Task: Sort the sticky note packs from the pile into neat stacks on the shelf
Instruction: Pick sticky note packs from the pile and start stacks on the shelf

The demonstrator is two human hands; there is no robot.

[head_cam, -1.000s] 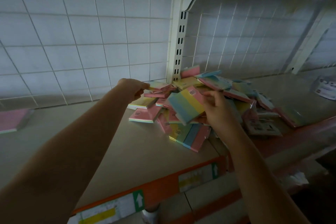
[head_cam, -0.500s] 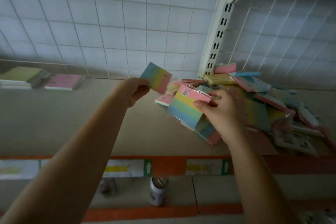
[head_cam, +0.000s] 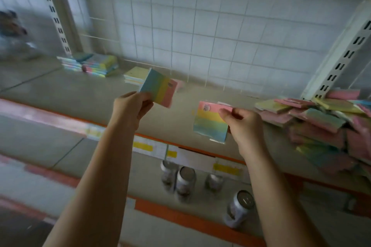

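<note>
My left hand (head_cam: pixel 131 107) grips a rainbow-striped sticky note pack (head_cam: pixel 159 88) by its lower corner, held up over the shelf (head_cam: pixel 76 94). My right hand (head_cam: pixel 244 124) pinches a second rainbow pack (head_cam: pixel 210 123) by its right edge. A loose pile of pink, yellow and rainbow packs (head_cam: pixel 325 124) lies at the right of the shelf. At the back left stand neat stacks: a rainbow stack (head_cam: pixel 100 65), a stack (head_cam: pixel 69 63) left of it, and a yellow stack (head_cam: pixel 135 75), partly hidden by the left pack.
A white wire grid (head_cam: pixel 200 32) backs the shelf, with slotted uprights at left (head_cam: pixel 55 18) and right (head_cam: pixel 341 62). The shelf's front edge is orange with price labels (head_cam: pixel 152 147). Several cans (head_cam: pixel 185 180) stand on the lower shelf.
The view has swung left, so the pile now sits at the far right and the stacks show at the back left. Both hands have carried their packs left, away from the pile.
</note>
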